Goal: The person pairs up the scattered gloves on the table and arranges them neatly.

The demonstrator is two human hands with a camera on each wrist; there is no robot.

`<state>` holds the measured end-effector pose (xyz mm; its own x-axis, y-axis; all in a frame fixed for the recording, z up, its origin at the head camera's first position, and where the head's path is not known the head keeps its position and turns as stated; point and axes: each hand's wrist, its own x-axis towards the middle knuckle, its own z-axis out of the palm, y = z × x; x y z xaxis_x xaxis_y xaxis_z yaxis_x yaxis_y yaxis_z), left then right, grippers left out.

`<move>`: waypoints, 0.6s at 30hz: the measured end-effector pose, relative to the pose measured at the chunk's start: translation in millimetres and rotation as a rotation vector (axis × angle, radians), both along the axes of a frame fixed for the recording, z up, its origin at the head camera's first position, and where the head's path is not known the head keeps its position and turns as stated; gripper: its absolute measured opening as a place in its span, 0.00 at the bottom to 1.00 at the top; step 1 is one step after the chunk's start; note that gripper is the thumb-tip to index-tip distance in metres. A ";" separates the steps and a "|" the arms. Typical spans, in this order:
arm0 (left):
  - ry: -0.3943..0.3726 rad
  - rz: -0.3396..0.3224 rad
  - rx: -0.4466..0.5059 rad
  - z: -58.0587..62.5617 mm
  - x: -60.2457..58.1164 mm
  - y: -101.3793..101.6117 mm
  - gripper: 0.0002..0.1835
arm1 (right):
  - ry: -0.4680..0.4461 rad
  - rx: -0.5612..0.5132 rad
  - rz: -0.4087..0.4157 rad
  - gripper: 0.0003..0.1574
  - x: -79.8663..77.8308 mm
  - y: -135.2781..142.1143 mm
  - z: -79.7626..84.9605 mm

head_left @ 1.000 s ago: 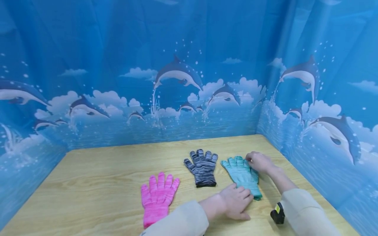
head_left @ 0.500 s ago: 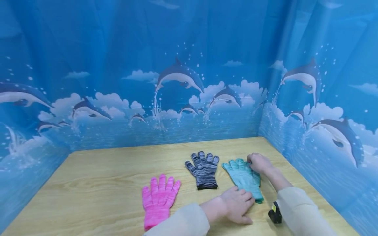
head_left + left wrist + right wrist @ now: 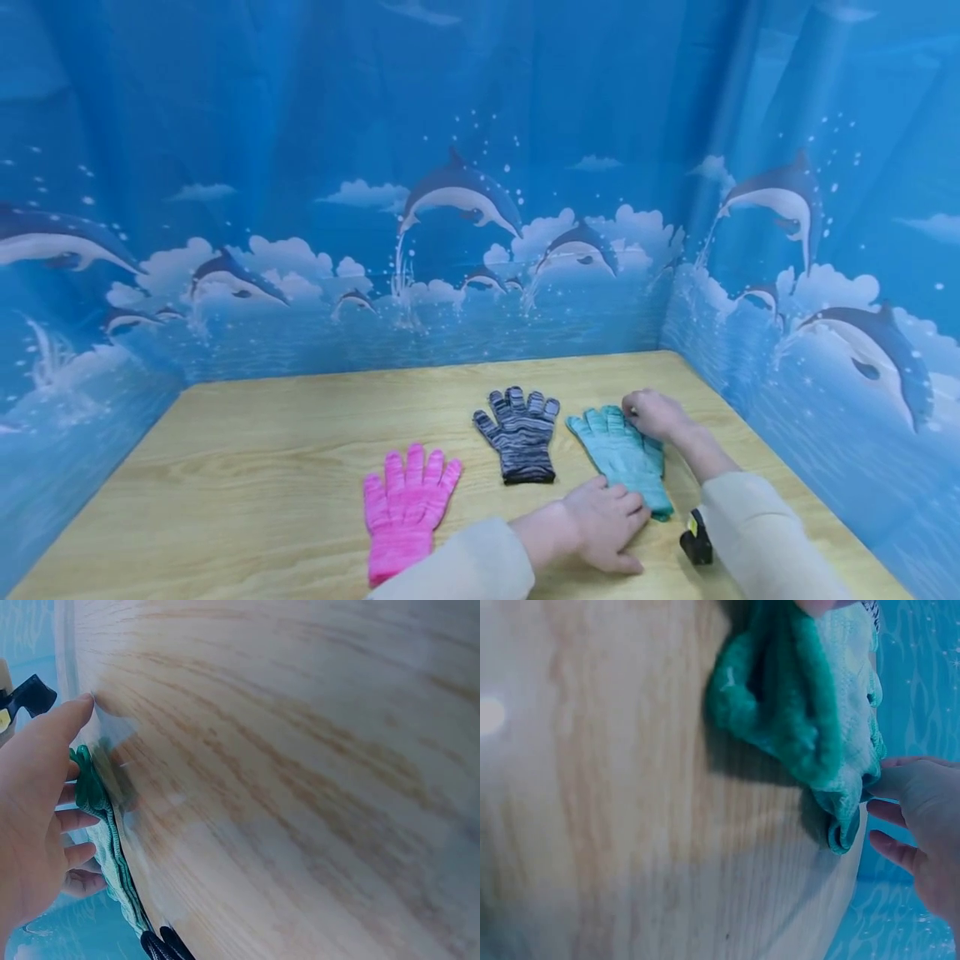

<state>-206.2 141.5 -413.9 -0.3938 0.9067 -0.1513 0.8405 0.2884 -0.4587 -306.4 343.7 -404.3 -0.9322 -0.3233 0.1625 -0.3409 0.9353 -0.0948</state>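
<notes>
A teal knitted glove (image 3: 626, 458) lies flat on the table's right side, its fingers toward the back. My left hand (image 3: 606, 521) rests on its cuff end, fingers loosely extended over the fabric and thumb on the tabletop. At the glove's far right edge, by its fingers, my right hand (image 3: 656, 414) pinches the knit with thumb and forefinger. From the right wrist view, the glove's dark green cuff (image 3: 810, 712) stands slightly raised and gaping, and the right hand's fingers (image 3: 892, 780) meet the folded edge beyond it.
A black-and-grey striped glove (image 3: 522, 442) lies left of the teal one, fingers spread. Nearer the front left is a pink glove (image 3: 408, 512), partly covered by the left sleeve. Blue dolphin-print curtains (image 3: 450, 317) enclose the wooden table (image 3: 247, 475) at the back and sides.
The head view has shifted slightly. My right hand has moved a little left over the teal glove's fingers; the left hand stays on the cuff.
</notes>
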 end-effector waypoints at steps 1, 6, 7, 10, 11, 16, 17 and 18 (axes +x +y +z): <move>-0.004 0.001 -0.001 -0.3 0.4 0.4 0.40 | -0.012 -0.001 -0.001 0.05 -0.3 0.6 -1.4; -0.015 0.005 0.002 -2.3 1.7 1.3 0.40 | -0.054 -0.016 -0.008 0.04 -1.1 3.3 -5.8; -0.015 0.005 0.002 -2.5 1.8 1.3 0.40 | -0.056 -0.016 -0.008 0.04 -1.2 3.7 -6.3; -0.015 0.005 0.003 -2.6 1.7 1.1 0.40 | -0.051 -0.013 -0.005 0.02 -1.2 4.7 -6.9; -0.013 0.005 0.003 -2.5 1.7 1.1 0.40 | -0.042 -0.009 -0.002 0.02 -0.9 5.0 -6.9; 0.001 0.000 0.014 -2.2 0.6 0.9 0.39 | 0.009 0.026 0.012 0.03 -0.1 7.1 -6.9; 0.001 0.001 0.015 -1.9 0.4 0.8 0.39 | 0.020 0.034 0.014 0.04 -0.4 7.8 -7.2; 0.001 0.001 0.015 -1.6 0.2 0.8 0.39 | 0.024 0.039 0.014 0.03 -0.6 8.3 -7.4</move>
<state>-206.0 142.2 -415.6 -0.3952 0.9083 -0.1370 0.8396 0.2967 -0.4550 -307.0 352.1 -411.8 -0.9237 -0.3425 0.1716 -0.3555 0.9333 -0.0502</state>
